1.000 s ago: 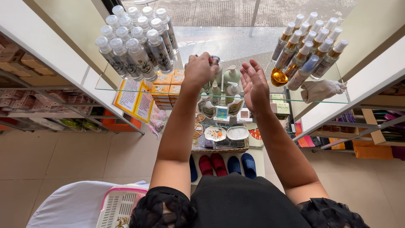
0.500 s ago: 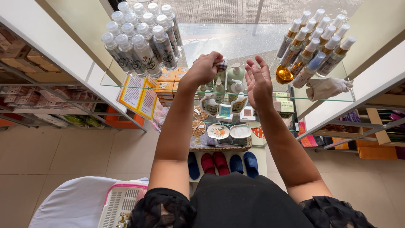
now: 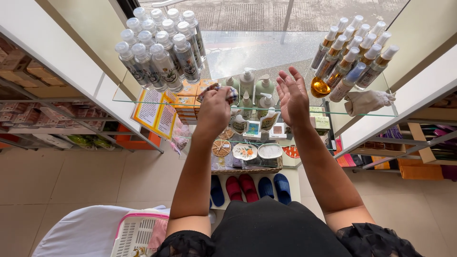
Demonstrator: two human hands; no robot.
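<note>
I count two hands over the glass shelf (image 3: 266, 57): the left hand (image 3: 214, 110) and the right hand (image 3: 293, 97). On the shelf's left stand about eleven clear bottles (image 3: 162, 52) with clear caps, packed in a cluster, though a few may hide behind others. On its right I make out roughly ten amber spray bottles (image 3: 354, 50) with white caps, plus one round golden ornament (image 3: 320, 88) and one white cloth bundle (image 3: 369, 101). Below the glass I see two yellow leaflets (image 3: 156, 113), about four pale pump bottles (image 3: 254, 88) and two small dishes (image 3: 258, 151). On the floor sit five slippers (image 3: 247, 186): three blue, two red. One pink basket (image 3: 138, 231) shows bottom left.
</note>
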